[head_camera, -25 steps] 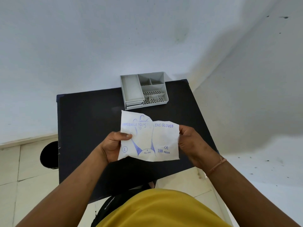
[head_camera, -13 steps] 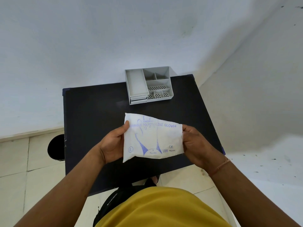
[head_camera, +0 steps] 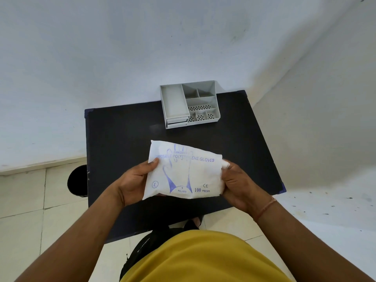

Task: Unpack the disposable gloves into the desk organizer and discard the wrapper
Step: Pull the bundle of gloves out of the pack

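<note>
A white pack of disposable gloves [head_camera: 185,171] with blue print is held flat above the near half of the black table [head_camera: 122,139]. My left hand [head_camera: 135,183] grips its left edge, thumb on top. My right hand [head_camera: 237,183] grips its right edge, where a bit of white material pokes out by the fingers. The grey desk organizer [head_camera: 190,103] stands at the table's far edge against the wall, with several compartments that look empty.
A round black bin [head_camera: 77,181] stands on the tiled floor left of the table. White walls close in behind and to the right of the table. My yellow shirt [head_camera: 203,259] fills the bottom of the view.
The pack has been turned from upright to lying flatter and lower between my hands. My left thumb has shifted up its left edge; both hands still hold it.
</note>
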